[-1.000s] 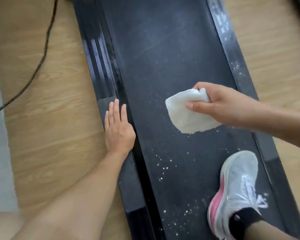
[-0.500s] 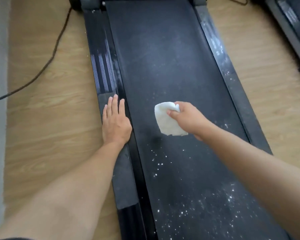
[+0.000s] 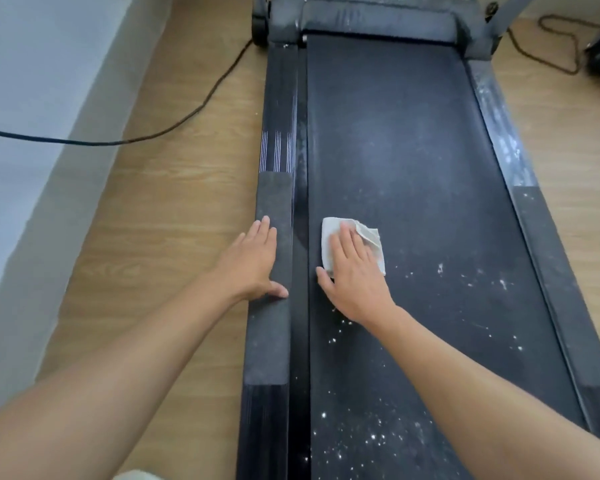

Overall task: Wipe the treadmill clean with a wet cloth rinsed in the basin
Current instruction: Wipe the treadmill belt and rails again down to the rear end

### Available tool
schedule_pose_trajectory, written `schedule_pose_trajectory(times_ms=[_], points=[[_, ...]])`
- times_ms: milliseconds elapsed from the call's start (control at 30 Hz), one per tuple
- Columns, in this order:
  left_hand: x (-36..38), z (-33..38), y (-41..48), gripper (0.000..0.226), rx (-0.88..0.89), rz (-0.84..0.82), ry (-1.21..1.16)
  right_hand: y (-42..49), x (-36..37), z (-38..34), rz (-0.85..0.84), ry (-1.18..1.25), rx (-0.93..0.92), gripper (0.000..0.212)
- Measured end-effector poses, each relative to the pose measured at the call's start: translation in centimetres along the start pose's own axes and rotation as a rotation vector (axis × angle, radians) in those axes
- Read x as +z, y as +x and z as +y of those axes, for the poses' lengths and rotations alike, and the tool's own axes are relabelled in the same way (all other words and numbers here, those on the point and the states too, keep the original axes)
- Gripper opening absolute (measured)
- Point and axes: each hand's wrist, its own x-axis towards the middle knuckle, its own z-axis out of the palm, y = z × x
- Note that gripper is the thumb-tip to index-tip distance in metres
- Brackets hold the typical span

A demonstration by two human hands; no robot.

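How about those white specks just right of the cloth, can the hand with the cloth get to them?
Probably yes. The right hand presses the cloth flat on the belt, and the specks lie on the same bare belt beside it, with nothing in between.

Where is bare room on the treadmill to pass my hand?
The belt is bare from the cloth up to the motor cover, between the left rail and right rail. Crowded: left hand on the left rail, right hand pressing the cloth.
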Motion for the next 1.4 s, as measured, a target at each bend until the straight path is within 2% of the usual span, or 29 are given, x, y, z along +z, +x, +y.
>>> schedule_pose_trajectory(times_ms=[100, 267, 500, 633, 700, 733, 800, 867, 933, 967, 1000, 1067, 1167, 1233, 1333, 1400], points=[[-0.1, 1.0, -0.5, 0.145, -0.013, -0.068, 0.037, 2.6, 1.4, 1.0, -0.010, -0.026, 0.000, 0.094], [-0.7, 2.4, 0.1, 0.149, -0.097, -0.047, 0.006, 7.3, 0.8, 1.3, 0.023, -0.026, 0.088, 0.095], [-0.9, 2.2, -0.2, 0.150, -0.096, -0.044, -0.038, -0.1, 2.1, 1.7, 0.031, 0.048, -0.041, 0.069], [-1.2, 2.8, -0.1, 0.150, -0.120, -0.063, 0.011, -3.7, 1.9, 1.5, -0.041, 0.117, -0.093, 0.059], [-1.3, 3.1, -0.1, 0.149, -0.126, -0.067, 0.033, -5.2, -0.2, 0.4, -0.001, 0.393, -0.085, 0.046], [-1.4, 3.3, 0.0, 0.149, -0.132, -0.065, 0.043, -5.8, -1.7, -0.1, 0.044, 0.583, -0.013, 0.039], [-1.4, 3.4, 0.1, 0.150, -0.140, -0.071, 0.057, -5.6, -5.0, -0.4, 0.125, 0.984, 0.263, 0.037], [-1.4, 3.4, 0.3, 0.150, -0.149, -0.085, 0.064, -4.8, -7.2, 0.3, 0.133, 1.358, 0.509, 0.038], [-1.3, 3.5, 0.4, 0.150, -0.150, -0.092, 0.067, -4.0, -8.7, 1.3, 0.111, 1.629, 0.660, 0.038], [-1.3, 3.5, 0.5, 0.149, -0.151, -0.092, 0.072, -3.7, -9.4, 1.4, 0.124, 1.678, 0.687, 0.039], [-1.3, 3.5, 0.5, 0.149, -0.151, -0.090, 0.078, -3.2, -9.9, 1.5, 0.161, 1.673, 0.694, 0.038], [-1.2, 3.4, 0.4, 0.148, -0.156, -0.084, 0.080, -2.2, -11.0, 1.5, 0.231, 1.526, 0.583, 0.038], [-1.2, 3.4, 0.2, 0.148, -0.159, -0.074, 0.072, -1.1, -11.4, 0.1, 0.278, 1.072, 0.282, 0.040], [-1.1, 3.2, 0.2, 0.149, -0.156, -0.069, 0.053, -0.8, -8.3, -0.4, 0.184, 0.669, 0.111, 0.043], [-1.0, 2.9, 0.3, 0.150, -0.160, -0.071, 0.027, -1.1, -0.9, -1.0, -0.113, 0.101, -0.015, 0.062], [-0.8, 3.1, 0.3, 0.150, -0.167, -0.077, 0.033, -0.8, 1.1, -1.0, -0.096, 0.008, 0.004, 0.075]])
